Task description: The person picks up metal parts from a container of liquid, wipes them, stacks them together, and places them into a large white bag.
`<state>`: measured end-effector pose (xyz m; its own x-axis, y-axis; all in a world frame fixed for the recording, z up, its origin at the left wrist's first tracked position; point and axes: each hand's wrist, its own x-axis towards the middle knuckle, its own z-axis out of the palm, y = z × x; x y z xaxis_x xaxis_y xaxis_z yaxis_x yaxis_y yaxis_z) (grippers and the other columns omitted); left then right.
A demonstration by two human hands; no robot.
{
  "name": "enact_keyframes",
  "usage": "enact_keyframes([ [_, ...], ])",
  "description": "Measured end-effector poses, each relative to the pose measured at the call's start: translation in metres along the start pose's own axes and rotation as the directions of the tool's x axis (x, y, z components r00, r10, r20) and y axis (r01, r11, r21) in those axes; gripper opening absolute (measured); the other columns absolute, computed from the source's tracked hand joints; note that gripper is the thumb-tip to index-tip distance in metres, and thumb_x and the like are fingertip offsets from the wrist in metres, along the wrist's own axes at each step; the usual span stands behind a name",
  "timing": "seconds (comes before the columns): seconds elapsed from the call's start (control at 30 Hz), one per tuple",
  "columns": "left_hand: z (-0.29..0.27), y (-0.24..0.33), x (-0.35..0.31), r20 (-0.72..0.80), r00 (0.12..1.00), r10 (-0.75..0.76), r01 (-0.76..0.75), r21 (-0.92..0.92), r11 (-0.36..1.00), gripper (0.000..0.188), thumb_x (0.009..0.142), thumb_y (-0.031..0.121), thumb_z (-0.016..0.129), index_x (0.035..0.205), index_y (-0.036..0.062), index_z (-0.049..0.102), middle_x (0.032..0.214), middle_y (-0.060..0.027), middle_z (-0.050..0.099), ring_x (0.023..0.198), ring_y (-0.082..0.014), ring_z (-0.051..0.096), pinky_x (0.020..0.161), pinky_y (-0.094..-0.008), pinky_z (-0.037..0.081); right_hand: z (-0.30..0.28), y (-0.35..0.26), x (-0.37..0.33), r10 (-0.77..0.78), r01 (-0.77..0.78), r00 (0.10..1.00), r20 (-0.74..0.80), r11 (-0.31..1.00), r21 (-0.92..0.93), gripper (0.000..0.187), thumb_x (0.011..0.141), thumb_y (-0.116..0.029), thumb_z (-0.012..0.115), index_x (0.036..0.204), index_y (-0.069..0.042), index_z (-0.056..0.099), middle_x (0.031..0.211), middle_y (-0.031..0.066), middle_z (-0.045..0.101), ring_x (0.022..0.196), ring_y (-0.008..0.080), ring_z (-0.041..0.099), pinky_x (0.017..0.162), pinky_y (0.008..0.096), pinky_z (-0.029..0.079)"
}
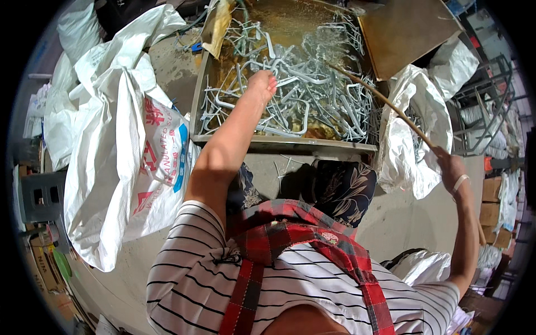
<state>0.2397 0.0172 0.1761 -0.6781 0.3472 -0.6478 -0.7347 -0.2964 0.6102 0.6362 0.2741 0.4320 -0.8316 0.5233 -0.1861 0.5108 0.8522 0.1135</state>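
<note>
Over the broad rectangular metal tray (312, 147), a heap of bent, glossy grey strips (326, 97) is being worked by both hands. The left hand (262, 86) is reached out over the near-left part of the heap, its fingers curled in against the strips; whether one is actually gripped cannot be told. On the other side, a long, thin brown wooden stick (385, 101) is held firmly in the closed right hand (449, 167), well outside the tray, and its far end is angled in among the strips, where the clear, brownish water (290, 19) is rippled. The tray is flanked at left by a tall white sack with red and blue printing (103, 167), at right by an open white sack (395, 137).
</note>
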Motion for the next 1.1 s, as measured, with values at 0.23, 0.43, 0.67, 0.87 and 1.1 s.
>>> enact_keyframes([
  [0.23,0.005,-0.001,-0.008,-0.019,1.0,0.0,0.0,-0.004,1.0,0.012,0.078,0.016,0.052,0.083,0.0052,0.052,0.073,-0.0063,0.053,0.058,-0.0162,0.049,0.052,-0.0294,0.039,-0.044,-0.03,-0.021,-0.043,0.04,0.988,-0.146,0.999,-0.023,0.031,0.084,-0.008,0.048,0.114,-0.001,0.048,0.09,0.025,0.057,0.082,0.0354,0.058,0.069,0.033,0.044],
  [0.43,0.006,-0.002,-0.021,-0.003,1.0,0.031,-0.031,0.013,0.999,0.013,0.077,0.016,0.052,0.083,0.0045,0.051,0.077,-0.0076,0.054,0.066,-0.0183,0.053,0.056,-0.03,0.042,-0.024,-0.093,0.072,-0.183,0.166,0.976,-0.117,0.976,-0.139,0.024,0.085,-0.016,0.045,0.101,0.0,0.052,0.079,0.0255,0.056,0.075,0.0406,0.054,0.063,0.0433,0.042],
  [0.67,0.003,-0.002,-0.023,-0.001,0.999,0.034,-0.034,0.019,0.999,0.014,0.077,0.016,0.052,0.083,0.0037,0.05,0.08,-0.0085,0.055,0.07,-0.0188,0.055,0.056,-0.0309,0.043,0.016,-0.117,0.112,-0.384,0.368,0.922,-0.041,0.906,-0.21,0.014,0.082,-0.01,0.044,0.091,-0.001,0.051,0.072,0.0223,0.058,0.07,0.037,0.057,0.059,0.0437,0.045],
  [0.87,0.001,-0.006,-0.016,0.0,0.999,0.036,-0.036,0.082,0.996,0.014,0.078,0.017,0.052,0.084,0.0046,0.051,0.08,-0.0077,0.055,0.071,-0.0186,0.055,0.058,-0.0309,0.043,0.0,-0.102,0.043,-0.338,0.355,0.933,0.126,0.923,-0.148,0.014,0.082,-0.011,0.047,0.091,-0.001,0.052,0.07,0.0211,0.057,0.067,0.0381,0.056,0.06,0.0433,0.045],
  [1.1,0.003,-0.006,-0.02,-0.005,1.0,0.026,-0.026,0.049,0.998,0.013,0.079,0.016,0.05,0.085,0.0048,0.051,0.082,-0.0075,0.055,0.071,-0.0187,0.055,0.06,-0.0313,0.042,-0.038,-0.071,-0.035,-0.269,0.272,0.96,-0.075,0.962,0.029,0.018,0.079,-0.004,0.051,0.096,-0.002,0.053,0.081,0.0214,0.057,0.075,0.0368,0.056,0.062,0.0384,0.044],
])
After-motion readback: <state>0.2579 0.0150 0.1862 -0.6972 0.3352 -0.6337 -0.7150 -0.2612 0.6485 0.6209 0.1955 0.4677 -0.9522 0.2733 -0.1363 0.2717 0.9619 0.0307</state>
